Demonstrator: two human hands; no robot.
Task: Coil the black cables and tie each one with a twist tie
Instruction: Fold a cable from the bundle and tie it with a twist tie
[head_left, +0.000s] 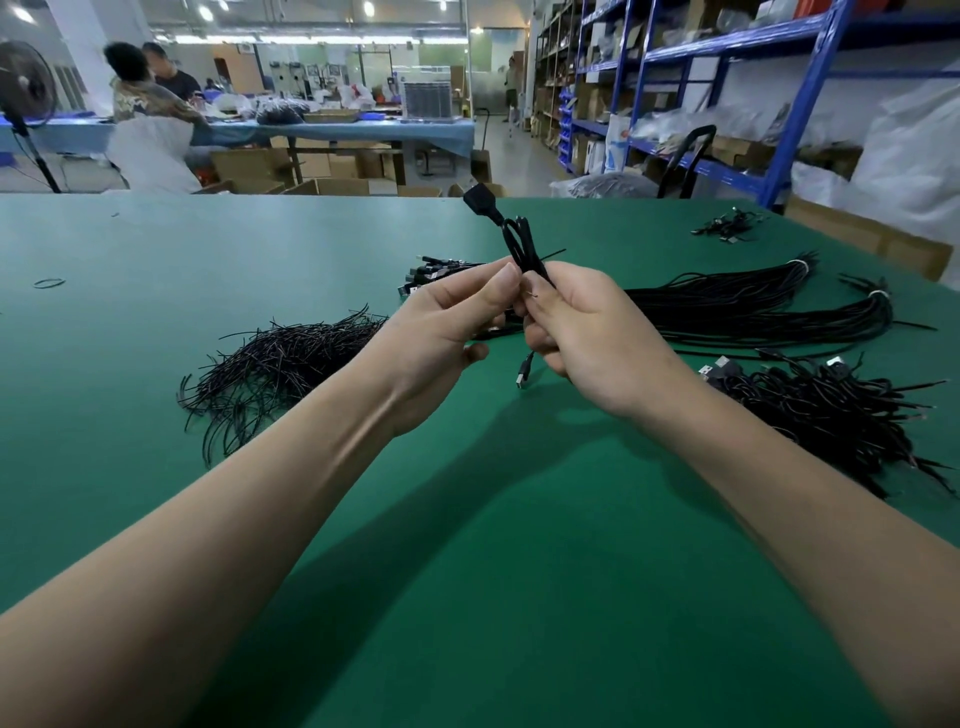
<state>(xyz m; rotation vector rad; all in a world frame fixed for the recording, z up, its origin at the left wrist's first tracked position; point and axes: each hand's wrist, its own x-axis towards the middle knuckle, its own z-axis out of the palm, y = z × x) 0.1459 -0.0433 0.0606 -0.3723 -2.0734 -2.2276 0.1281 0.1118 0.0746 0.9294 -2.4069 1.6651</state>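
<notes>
Cable coil (521, 241) stands upright above our grips: right hand (587, 338) clenches it, left hand (441, 332) pinches its twist tie (551, 255).

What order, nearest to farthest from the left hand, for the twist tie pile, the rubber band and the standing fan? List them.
1. Twist tie pile: on the green table, just left of the left hand.
2. Rubber band: far left on the table.
3. Standing fan: beyond the table, back left.

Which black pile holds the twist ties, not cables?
The leftmost pile: thin loose strands, no plugs. The right pile shows USB plugs.
</notes>
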